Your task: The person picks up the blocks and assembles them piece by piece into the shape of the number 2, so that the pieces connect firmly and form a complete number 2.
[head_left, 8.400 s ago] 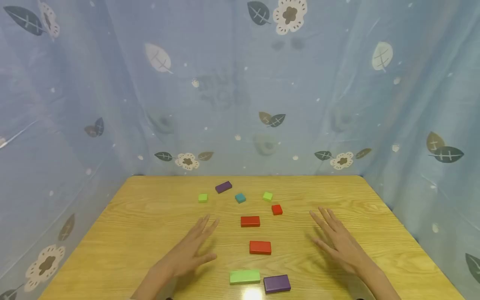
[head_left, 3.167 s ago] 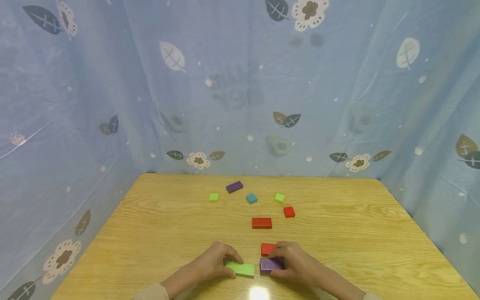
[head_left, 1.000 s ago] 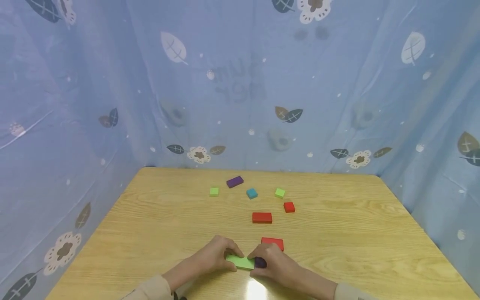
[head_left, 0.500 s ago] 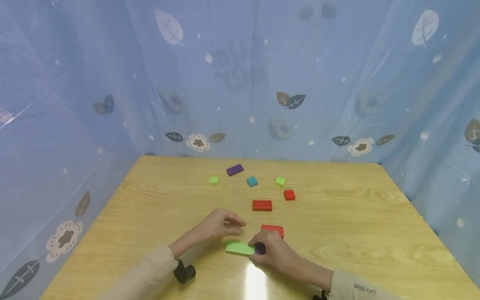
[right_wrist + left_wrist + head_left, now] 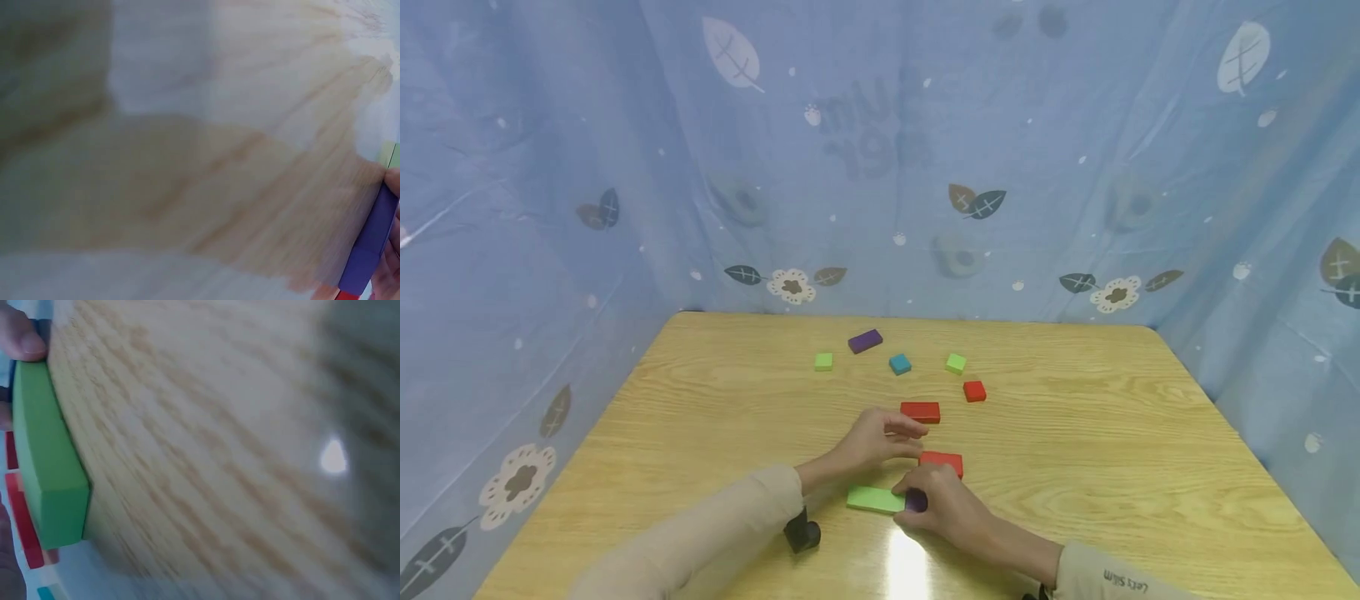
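Left hand: has come away from the green block and shifted toward the near red block; it grips nothing, its fingers reaching between that and the far red block. Contact with either is unclear.
Right hand: holds the purple block in a pinch, fingertips at its join with green; whether they catch green too, I cannot tell.
Purple block: inside the right hand's grip, mostly hidden.
Green block: just left of that grip, seemingly end to end with purple; now, I judge, it is steadied from purple's side only.
Near red block: just beyond the grip, partly hidden behind the right hand.
Far red block: farther beyond, just past the left fingertips.
Small red: beyond the grip, to its right.
Back blocks: teal, two limes and back purple, well beyond the grip.
Table: bears every block; no containers show.
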Demonstrator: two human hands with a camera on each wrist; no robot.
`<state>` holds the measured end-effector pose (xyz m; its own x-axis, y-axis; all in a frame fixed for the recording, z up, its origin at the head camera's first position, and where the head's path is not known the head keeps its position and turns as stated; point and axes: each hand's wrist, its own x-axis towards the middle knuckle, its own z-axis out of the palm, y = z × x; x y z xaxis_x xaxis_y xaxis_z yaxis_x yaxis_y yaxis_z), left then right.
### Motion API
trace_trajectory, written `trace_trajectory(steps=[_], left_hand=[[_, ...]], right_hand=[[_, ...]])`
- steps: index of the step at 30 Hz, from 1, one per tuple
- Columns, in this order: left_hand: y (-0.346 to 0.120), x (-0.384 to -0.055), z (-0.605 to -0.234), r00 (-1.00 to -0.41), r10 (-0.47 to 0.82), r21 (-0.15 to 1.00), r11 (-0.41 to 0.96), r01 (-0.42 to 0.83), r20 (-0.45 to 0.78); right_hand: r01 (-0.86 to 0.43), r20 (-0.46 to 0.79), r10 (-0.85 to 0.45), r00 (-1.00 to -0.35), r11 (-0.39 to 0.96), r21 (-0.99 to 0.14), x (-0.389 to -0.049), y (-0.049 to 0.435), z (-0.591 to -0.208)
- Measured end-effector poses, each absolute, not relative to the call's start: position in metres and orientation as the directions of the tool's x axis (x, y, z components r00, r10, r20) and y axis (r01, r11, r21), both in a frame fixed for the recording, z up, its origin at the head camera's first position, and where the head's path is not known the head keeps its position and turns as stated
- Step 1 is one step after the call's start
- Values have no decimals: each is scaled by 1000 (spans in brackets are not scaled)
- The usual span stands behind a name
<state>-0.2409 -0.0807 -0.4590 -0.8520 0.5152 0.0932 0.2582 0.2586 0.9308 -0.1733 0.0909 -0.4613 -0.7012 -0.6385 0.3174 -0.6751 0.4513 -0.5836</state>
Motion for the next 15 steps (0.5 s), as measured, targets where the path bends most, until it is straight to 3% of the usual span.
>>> trace_trajectory(steps=[15], left_hand=[[-65,-249,-453,-777,629,849,415,326,-9]], right_hand=[[-664,291,-639,-712,478,-575,-175,89,-461]])
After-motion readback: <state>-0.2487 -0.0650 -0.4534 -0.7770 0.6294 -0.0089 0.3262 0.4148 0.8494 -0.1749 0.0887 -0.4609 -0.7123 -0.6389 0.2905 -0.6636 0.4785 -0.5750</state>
